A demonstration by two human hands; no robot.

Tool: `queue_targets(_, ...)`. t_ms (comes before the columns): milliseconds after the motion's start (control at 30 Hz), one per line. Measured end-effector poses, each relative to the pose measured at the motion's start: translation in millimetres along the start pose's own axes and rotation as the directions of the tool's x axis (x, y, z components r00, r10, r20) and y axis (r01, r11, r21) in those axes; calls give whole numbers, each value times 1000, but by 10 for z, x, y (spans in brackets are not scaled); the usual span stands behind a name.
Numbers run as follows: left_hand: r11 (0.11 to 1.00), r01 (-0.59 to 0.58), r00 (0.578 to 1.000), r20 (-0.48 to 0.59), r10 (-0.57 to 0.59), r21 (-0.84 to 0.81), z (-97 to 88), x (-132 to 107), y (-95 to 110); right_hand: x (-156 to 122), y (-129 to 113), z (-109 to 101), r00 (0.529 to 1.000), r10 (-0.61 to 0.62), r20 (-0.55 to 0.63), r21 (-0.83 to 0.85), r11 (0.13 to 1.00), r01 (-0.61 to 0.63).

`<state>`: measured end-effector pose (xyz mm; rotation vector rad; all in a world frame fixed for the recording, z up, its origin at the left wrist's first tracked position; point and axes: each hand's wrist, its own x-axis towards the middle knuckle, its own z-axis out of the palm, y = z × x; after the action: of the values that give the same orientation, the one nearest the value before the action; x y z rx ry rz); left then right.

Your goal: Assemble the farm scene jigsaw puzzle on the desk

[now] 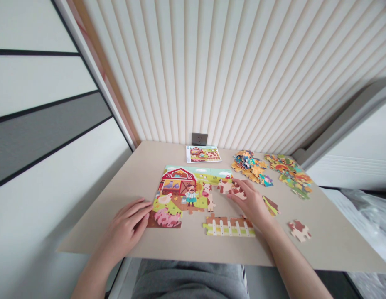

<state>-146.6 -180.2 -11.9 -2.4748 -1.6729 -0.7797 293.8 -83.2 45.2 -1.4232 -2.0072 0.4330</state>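
A partly joined farm jigsaw puzzle (pixel 177 199) lies on the table, with a red barn, a farmer and pink pigs. My left hand (pixel 130 222) rests flat at its left edge, fingers stretched and touching the border. My right hand (pixel 250 201) pinches a brown-and-cream puzzle piece (pixel 238 191) between thumb and fingers, beside the cow part at the puzzle's right side. Below it, a joined strip of fence pieces (pixel 230 227) lies apart from the main picture. One loose cow-patterned piece (pixel 299 230) is on the right, and a few green-and-brown pieces (pixel 270 205) lie partly behind my right hand.
At the back stands or lies a reference picture card (pixel 203 154) of the same farm scene. A heap of mixed pieces (pixel 249 166) and a spread of green-orange pieces (pixel 291 174) occupy the back right of the table (pixel 168 245). A ribbed wall with a socket (pixel 199 138) borders the far edge.
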Motion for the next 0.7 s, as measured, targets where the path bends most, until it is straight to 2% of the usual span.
queue_targets(233, 1000, 17, 1000, -6, -17, -16, 7, -1, -3, -2, 57, -17, 999, -34, 18, -34, 999, 35)
queue_targets(467, 1000, 15, 1000, 9, -15, -4, 5, 0, -1, -4, 30, -32, 994, -51, 100, 19, 999, 49)
queue_targets(700, 1000, 8, 1000, 1, -8, -10, -6, 4, 2, -16, 44, 9, 995, -84, 54, -110, 990, 90)
